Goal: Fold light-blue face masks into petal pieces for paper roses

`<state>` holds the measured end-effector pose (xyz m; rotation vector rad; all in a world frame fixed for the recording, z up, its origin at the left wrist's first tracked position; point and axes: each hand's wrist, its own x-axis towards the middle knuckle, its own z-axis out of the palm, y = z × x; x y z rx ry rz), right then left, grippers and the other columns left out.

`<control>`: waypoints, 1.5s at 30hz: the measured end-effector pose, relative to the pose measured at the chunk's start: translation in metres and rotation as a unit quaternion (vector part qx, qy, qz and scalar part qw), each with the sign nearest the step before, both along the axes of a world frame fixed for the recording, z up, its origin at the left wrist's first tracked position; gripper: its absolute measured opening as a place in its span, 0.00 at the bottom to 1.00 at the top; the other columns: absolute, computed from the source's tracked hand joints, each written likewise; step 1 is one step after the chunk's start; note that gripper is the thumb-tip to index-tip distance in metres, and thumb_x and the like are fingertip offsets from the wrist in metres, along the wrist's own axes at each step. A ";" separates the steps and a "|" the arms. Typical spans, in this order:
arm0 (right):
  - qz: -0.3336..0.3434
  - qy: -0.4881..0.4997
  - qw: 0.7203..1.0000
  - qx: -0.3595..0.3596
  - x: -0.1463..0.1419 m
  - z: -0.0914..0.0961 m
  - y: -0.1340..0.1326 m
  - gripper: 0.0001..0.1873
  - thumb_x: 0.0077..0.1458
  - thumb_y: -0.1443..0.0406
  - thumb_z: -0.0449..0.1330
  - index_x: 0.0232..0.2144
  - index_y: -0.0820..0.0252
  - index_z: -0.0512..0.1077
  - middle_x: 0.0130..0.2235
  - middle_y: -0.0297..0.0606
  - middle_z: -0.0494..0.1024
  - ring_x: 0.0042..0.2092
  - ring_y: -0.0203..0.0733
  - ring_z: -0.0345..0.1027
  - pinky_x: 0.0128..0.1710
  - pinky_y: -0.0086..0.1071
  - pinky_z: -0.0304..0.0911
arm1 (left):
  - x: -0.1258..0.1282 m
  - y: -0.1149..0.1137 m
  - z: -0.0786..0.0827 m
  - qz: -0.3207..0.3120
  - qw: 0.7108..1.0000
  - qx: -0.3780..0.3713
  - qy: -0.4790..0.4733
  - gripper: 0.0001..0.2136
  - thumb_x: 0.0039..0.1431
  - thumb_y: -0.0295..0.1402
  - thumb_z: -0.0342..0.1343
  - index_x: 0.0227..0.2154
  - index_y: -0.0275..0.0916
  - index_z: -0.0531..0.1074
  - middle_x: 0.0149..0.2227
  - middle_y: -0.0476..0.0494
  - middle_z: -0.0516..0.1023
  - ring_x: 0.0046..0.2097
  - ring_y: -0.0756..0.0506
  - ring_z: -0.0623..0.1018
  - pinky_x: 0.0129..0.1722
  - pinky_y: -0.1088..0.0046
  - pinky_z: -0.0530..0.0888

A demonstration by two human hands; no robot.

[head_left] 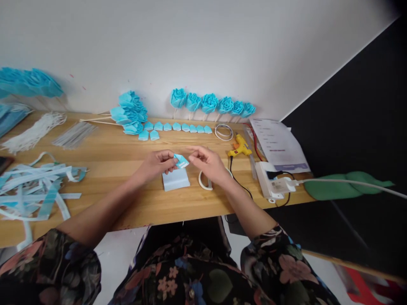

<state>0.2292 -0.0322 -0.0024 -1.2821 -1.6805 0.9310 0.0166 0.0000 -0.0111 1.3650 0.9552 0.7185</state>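
My left hand and my right hand meet over the wooden table, both pinching a small folded light-blue piece between the fingertips. Right under the hands lies a stack of pale blue squares. A white tape roll lies on the table, partly hidden under my right hand. A row of several folded blue petals lies further back.
Blue paper roses on sticks lean on the wall. A yellow glue gun, white rings, papers and a white power strip sit right. Cut blue strips, white loops and wires lie left.
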 end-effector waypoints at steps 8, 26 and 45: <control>-0.167 -0.216 0.961 0.050 0.073 0.001 0.017 0.12 0.56 0.65 0.58 0.41 0.59 0.78 0.38 0.40 0.83 0.40 0.44 0.76 0.41 0.36 0.67 | -0.002 0.001 -0.008 0.045 0.998 -0.006 -0.031 0.16 0.46 0.44 0.67 0.26 0.36 0.71 0.23 0.49 0.76 0.23 0.53 0.70 0.25 0.76 0.68; -0.071 -0.525 0.843 0.094 0.045 -0.012 0.021 0.11 0.64 0.66 0.54 0.39 0.59 0.78 0.40 0.46 0.79 0.44 0.48 0.70 0.38 0.35 0.58 | -0.002 0.003 -0.008 0.020 1.000 0.008 -0.011 0.16 0.47 0.44 0.66 0.27 0.37 0.71 0.23 0.50 0.74 0.23 0.53 0.70 0.24 0.76 0.68; -0.221 -0.046 0.974 0.024 0.064 -0.036 0.028 0.12 0.57 0.56 0.56 0.33 0.59 0.70 0.32 0.38 0.80 0.32 0.41 0.73 0.33 0.34 0.66 | 0.001 -0.001 -0.002 0.035 0.999 -0.026 -0.031 0.15 0.49 0.44 0.64 0.26 0.36 0.71 0.25 0.49 0.75 0.24 0.54 0.70 0.25 0.77 0.67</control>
